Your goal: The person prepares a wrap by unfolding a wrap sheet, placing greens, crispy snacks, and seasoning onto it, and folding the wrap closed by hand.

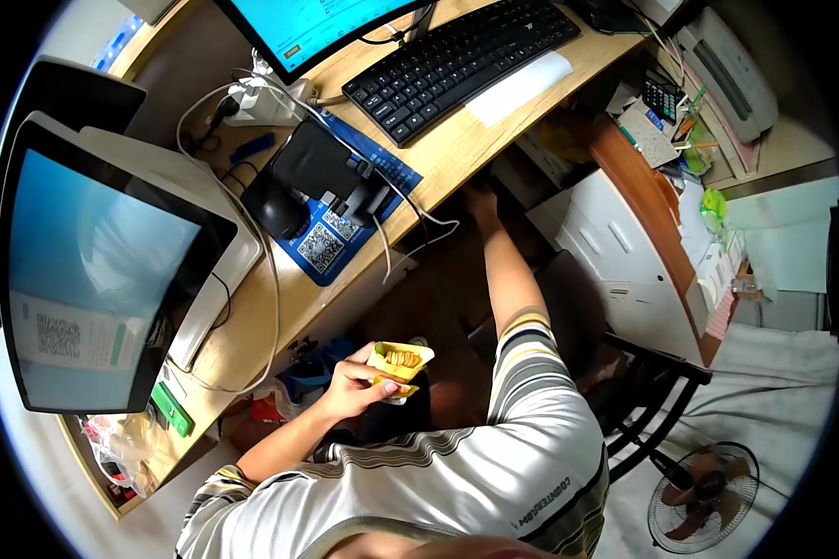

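Note:
My left hand grips a small yellow snack pack in front of my chest, with the thumb across its front. Its top is open, and a row of thin, golden, chip-like pieces shows inside. My right arm stretches forward to the shadow below the desk's front edge. There my right hand is dark and partly hidden, so its fingers and anything in them cannot be made out.
The wooden desk carries a black keyboard, a monitor, a touchscreen terminal, a black device and loose cables. Right are a white drawer cabinet, a dark chair and a fan.

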The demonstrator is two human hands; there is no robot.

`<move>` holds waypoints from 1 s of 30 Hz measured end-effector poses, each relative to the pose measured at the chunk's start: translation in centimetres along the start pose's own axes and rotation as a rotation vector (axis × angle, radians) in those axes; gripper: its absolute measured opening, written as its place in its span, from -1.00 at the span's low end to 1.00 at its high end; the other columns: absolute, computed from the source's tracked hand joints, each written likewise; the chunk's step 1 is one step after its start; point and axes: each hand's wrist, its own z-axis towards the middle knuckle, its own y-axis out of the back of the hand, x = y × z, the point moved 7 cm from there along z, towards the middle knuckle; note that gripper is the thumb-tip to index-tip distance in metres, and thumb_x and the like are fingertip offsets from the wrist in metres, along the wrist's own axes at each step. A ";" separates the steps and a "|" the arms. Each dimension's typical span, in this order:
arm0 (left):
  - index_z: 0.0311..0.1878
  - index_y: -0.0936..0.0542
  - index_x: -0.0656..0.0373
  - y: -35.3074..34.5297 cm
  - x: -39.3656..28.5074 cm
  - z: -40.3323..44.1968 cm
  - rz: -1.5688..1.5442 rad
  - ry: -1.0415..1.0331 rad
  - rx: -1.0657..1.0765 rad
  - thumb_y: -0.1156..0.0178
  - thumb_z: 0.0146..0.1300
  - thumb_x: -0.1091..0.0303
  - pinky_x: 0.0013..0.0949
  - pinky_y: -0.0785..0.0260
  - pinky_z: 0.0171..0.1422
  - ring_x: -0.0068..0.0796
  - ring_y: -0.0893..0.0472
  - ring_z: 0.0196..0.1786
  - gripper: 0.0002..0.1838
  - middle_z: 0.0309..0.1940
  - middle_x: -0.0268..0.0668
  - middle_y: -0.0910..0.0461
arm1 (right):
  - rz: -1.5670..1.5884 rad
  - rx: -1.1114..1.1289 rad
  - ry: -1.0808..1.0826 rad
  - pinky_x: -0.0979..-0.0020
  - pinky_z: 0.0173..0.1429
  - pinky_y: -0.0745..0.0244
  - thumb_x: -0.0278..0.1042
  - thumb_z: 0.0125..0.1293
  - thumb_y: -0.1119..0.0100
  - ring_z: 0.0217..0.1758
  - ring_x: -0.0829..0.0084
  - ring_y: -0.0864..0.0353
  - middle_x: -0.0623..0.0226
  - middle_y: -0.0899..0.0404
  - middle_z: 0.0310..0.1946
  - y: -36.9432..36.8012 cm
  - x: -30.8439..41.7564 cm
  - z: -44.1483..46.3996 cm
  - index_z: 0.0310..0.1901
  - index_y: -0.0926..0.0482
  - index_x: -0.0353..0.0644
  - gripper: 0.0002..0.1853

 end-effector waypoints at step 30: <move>0.10 -0.46 0.30 25.1 -27.1 -49.6 -1.057 -0.419 -0.334 -0.04 0.41 0.33 -0.27 -0.50 0.14 -0.37 -0.64 -0.01 -0.70 -0.04 -0.17 -0.62 | 0.337 1.014 0.260 0.47 0.02 -0.47 -0.22 0.40 -0.08 -0.03 0.53 -0.53 0.23 -0.51 0.00 -33.7 33.1 -92.9 0.35 -0.21 -0.39 -0.40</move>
